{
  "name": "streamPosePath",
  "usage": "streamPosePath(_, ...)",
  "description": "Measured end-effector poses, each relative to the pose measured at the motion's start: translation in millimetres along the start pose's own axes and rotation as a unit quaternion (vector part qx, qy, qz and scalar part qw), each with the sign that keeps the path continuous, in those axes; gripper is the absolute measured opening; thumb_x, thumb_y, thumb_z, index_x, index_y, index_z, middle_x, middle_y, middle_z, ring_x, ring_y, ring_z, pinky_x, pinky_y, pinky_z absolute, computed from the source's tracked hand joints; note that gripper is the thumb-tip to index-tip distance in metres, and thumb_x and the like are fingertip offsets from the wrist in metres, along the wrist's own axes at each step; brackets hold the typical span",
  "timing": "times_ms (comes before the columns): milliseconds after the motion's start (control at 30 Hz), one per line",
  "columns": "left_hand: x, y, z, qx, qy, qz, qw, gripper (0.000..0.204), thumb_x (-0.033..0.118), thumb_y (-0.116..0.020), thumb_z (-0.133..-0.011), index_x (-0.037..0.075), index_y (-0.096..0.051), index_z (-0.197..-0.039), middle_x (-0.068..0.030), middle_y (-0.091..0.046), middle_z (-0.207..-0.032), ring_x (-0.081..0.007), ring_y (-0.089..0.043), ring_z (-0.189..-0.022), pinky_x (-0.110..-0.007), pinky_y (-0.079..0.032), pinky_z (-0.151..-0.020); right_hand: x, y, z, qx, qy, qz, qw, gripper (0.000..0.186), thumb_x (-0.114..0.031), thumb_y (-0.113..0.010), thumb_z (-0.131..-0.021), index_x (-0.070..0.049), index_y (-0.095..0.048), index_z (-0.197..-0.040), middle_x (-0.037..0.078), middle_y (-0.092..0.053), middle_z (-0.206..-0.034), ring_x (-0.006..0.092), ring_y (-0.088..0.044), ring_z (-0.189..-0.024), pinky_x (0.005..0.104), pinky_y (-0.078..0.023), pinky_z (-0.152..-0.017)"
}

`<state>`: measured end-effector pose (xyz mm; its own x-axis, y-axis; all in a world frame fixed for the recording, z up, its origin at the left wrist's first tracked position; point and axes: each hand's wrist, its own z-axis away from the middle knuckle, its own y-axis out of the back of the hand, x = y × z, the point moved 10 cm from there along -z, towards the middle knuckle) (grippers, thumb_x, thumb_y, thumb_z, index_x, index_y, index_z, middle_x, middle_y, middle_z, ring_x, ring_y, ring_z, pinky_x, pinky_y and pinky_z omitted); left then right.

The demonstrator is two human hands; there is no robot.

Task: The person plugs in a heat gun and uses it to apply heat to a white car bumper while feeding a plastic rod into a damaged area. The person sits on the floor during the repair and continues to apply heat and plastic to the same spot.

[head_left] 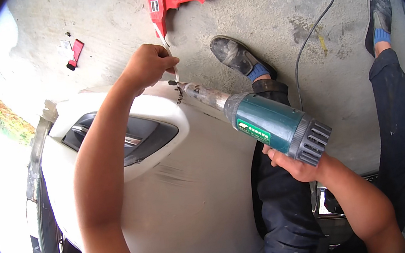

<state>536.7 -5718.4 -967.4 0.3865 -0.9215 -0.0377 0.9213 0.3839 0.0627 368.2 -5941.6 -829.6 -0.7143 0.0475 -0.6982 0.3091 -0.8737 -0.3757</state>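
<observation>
My left hand (pixel 149 67) pinches a thin white plastic rod (pixel 164 38), its lower end down at the bumper's edge. My right hand (pixel 295 166) is closed around the rear of a green hot air gun (pixel 274 117) with a grey vented end cap. The gun's discoloured metal nozzle (pixel 207 96) points at the rod's lower end, very close to it. Beneath both hands lies a white car bumper (pixel 207 197) with a dark grey insert (pixel 155 135). Dark stitch-like marks (pixel 179 96) run along its edge by the nozzle, and dark scuffs show lower down.
On the concrete floor (pixel 97 22) lie a red pistol-shaped electric tool (pixel 173 0) with a cord and a small red hand tool (pixel 76 52). A black cable (pixel 315 27) crosses the floor at right. My legs and dark shoes (pixel 236 53) are at the right of the bumper.
</observation>
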Motion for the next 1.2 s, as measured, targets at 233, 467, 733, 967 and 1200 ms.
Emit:
streamPosePath(233,-3.0,0.8,-1.2,-0.001,0.01,-0.012,1.0,0.02,0.018,-0.067,-0.086,0.0,-0.064,-0.077,-0.0046,-0.066,-0.069,-0.0061,-0.044,-0.047,-0.024,-0.035,-0.044,-23.6,-1.3,7.8,0.029,0.183,0.155,0.97,0.012,-0.003,-0.053,-0.088,0.001,-0.062,-0.095,0.011,-0.064,-0.086,0.0172,-0.063,-0.068,0.0322,-0.054,-0.064)
streamPosePath(467,-1.0,-0.4,-0.4,0.002,0.006,-0.003,1.0,0.018,0.015,-0.064,-0.089,0.0,-0.062,-0.079,-0.0054,-0.065,-0.07,-0.0039,-0.038,-0.042,-0.022,-0.028,-0.038,-6.3,0.3,0.7,0.006,0.036,0.021,0.999,0.012,-0.003,-0.053,-0.088,0.002,-0.062,-0.094,0.011,-0.064,-0.085,0.0176,-0.063,-0.068,0.0326,-0.054,-0.064)
streamPosePath(733,-0.3,0.1,-0.7,0.003,0.008,-0.002,1.0,0.017,0.015,-0.064,-0.089,0.0,-0.062,-0.079,-0.0059,-0.065,-0.07,-0.0041,-0.038,-0.042,-0.022,-0.028,-0.038,0.0,-2.1,3.4,0.017,0.039,0.026,0.999,0.009,-0.005,-0.058,-0.084,0.0,-0.063,-0.091,0.011,-0.063,-0.087,0.0221,-0.062,-0.073,0.0368,-0.052,-0.068)
streamPosePath(967,0.3,-1.0,-2.4,-0.001,0.002,-0.008,1.0,0.018,0.014,-0.064,-0.088,0.0,-0.062,-0.078,-0.0058,-0.066,-0.07,-0.0041,-0.039,-0.042,-0.022,-0.028,-0.038,-11.0,-3.2,8.3,0.03,0.128,0.107,0.985,0.007,-0.004,-0.058,-0.084,-0.001,-0.063,-0.087,0.011,-0.064,-0.089,0.0227,-0.062,-0.075,0.0373,-0.052,-0.068)
streamPosePath(1200,0.1,-0.7,-0.8,0.0,0.005,-0.014,1.0,0.017,0.015,-0.064,-0.088,0.0,-0.062,-0.079,-0.0061,-0.065,-0.07,-0.0042,-0.038,-0.042,-0.022,-0.028,-0.038,1.4,3.7,7.3,-0.014,-0.032,-0.017,0.999,0.015,-0.004,-0.054,-0.085,0.002,-0.061,-0.098,0.009,-0.064,-0.084,0.0161,-0.062,-0.067,0.0314,-0.053,-0.064)
